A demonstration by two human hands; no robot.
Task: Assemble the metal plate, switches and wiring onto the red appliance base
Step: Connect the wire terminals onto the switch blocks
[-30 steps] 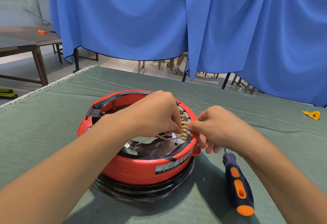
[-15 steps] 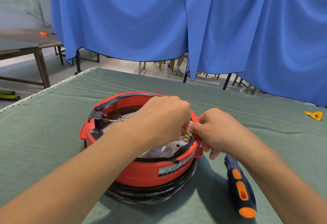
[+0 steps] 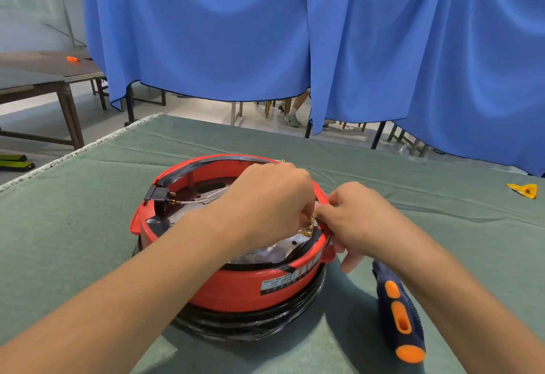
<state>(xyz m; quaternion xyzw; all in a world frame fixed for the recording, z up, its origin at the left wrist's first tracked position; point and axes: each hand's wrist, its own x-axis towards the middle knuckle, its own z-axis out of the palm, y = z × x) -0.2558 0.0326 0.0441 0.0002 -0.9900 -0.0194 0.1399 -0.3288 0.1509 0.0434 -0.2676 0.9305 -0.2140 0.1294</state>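
Note:
The round red appliance base [image 3: 236, 288] stands upside down on the green cloth, a black ring under it. Inside lies the silvery metal plate [image 3: 274, 251], mostly hidden by my arm. A black switch block [image 3: 157, 195] sits on the left rim with a thin wire [image 3: 194, 201] running from it. My left hand [image 3: 271, 205] reaches over the base, its fingers curled down onto the brass terminals [image 3: 308, 227] at the right rim. My right hand [image 3: 354, 220] meets it there, thumb and forefinger pinching at the same terminals.
A blue and orange screwdriver [image 3: 398, 314] lies on the cloth right of the base, under my right forearm. A yellow scrap [image 3: 523, 190] lies far right. Blue curtains [image 3: 265, 34] hang behind the table; wooden tables [image 3: 44, 78] stand at far left.
My left hand has slid right across the base toward the right rim, uncovering the switch block and wire on the left. My right hand stays at the terminals.

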